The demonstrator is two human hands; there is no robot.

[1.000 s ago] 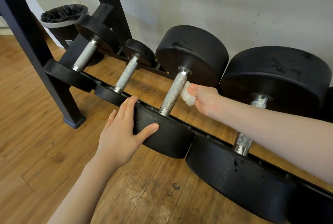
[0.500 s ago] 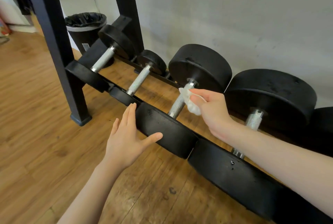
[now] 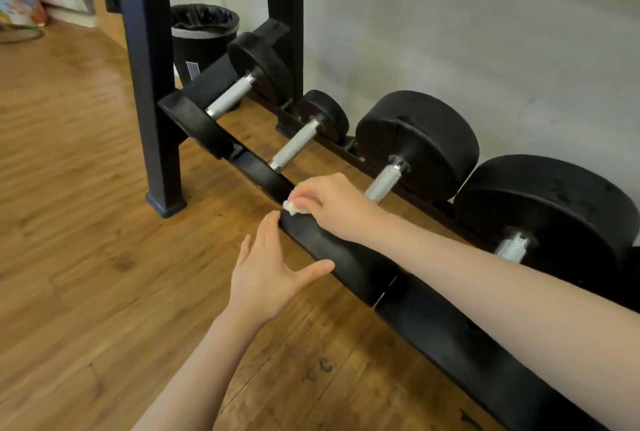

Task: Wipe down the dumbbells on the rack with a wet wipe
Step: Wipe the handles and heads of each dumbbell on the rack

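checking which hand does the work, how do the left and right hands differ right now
The right hand pinches a white wipe with curled fingers; the left hand holds nothing, fingers straight and spread. The right hand is on top of the near dumbbell head, at its far-left end; the left hand lies against that head's front face, thumb reaching along it. The right arm comes in from the right, the left arm from below. Both are bare and touch the same head.
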